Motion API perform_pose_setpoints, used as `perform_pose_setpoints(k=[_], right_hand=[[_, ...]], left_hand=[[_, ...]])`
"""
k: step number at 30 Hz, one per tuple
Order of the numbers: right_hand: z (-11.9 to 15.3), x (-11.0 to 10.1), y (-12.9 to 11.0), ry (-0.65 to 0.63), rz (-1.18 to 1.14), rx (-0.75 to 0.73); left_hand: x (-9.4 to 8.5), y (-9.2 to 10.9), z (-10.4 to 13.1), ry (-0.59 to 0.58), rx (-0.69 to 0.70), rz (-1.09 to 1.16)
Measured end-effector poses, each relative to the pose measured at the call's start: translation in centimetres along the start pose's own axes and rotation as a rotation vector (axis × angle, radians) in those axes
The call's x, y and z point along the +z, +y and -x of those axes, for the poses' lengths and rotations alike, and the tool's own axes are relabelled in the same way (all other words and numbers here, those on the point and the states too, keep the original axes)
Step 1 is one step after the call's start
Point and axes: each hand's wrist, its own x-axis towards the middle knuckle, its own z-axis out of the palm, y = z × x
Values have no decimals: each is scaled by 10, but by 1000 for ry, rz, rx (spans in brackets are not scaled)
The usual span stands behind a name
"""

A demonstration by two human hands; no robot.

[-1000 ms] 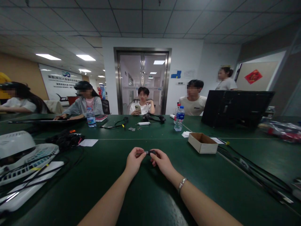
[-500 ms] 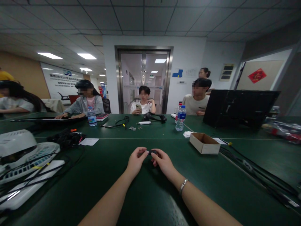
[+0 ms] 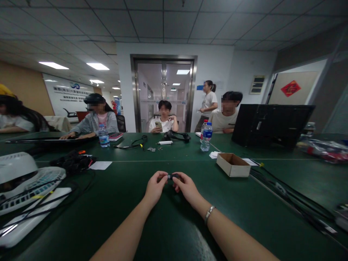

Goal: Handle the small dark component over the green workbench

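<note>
My left hand and my right hand meet just above the green table. Between their fingertips they pinch a small dark part with a light end toward the left hand. The fingers cover most of it, so its shape is unclear. A metal bracelet sits on my right wrist.
An open cardboard box stands to the right, black cables behind it. White devices with cables lie at the left. Water bottles, a black monitor and several seated people are across the table; one person walks by the door.
My hands have stayed together on the small part, almost unmoved. The standing person at the back has walked leftward toward the door.
</note>
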Motion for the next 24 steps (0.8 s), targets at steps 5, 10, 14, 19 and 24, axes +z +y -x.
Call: perform_pose_setpoints(k=[5,10,14,19,24], right_hand=[[1,0,-1,4,10,-5],[1,0,-2,-1,1,-6],[3,0,-3,-2,2,1],[2,0,-3,-7,12,-16],[2,0,-2,-5,22,-20]], left_hand=[[0,1,1,-4,-3,8],[0,-6,-2,59,-42,68],[0,-10,-3,42,-35,26],[1,-12,-4,6,-34,-60],[0,-12,-3,-13,11,-81]])
